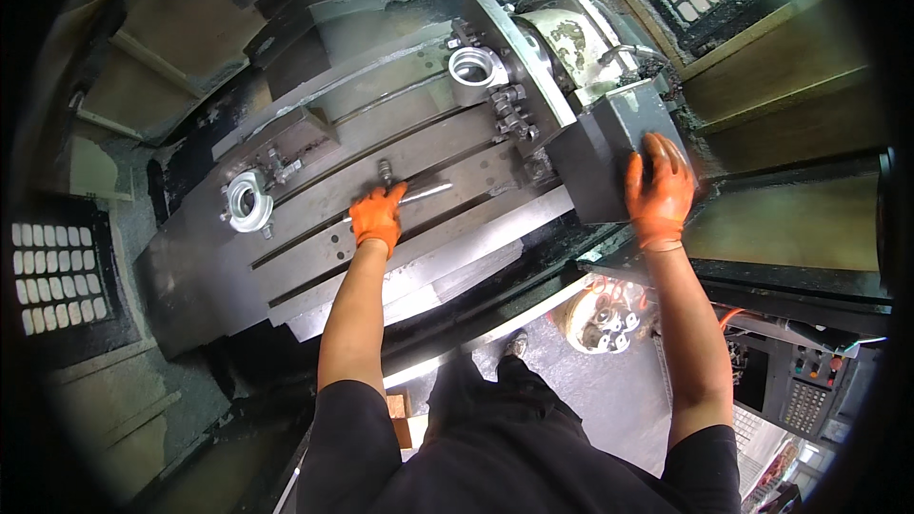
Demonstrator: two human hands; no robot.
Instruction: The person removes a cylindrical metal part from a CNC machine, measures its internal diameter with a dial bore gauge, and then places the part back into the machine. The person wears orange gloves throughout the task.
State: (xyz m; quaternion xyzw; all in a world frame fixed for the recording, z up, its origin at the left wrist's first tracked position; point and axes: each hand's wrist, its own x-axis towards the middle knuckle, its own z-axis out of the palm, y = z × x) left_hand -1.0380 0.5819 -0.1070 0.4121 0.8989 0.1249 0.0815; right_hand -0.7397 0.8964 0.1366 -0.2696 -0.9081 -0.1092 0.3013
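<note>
The left hand [378, 217], nearer the metal rod [427, 193], closes its fingers around it; the rod's long axis extends rightward over the slotted worktop [433, 148]. The right hand [660, 190] lies open against the dark box [590, 167].

Left hand [377, 217] hides part of metal rod [428, 192]

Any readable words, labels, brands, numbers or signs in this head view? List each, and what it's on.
None can be read.
Control panel keypad: any key markings are too small to read.
Dark grey box at the right hand: no lettering visible.
Silvery ring-shaped parts: none visible.
</note>
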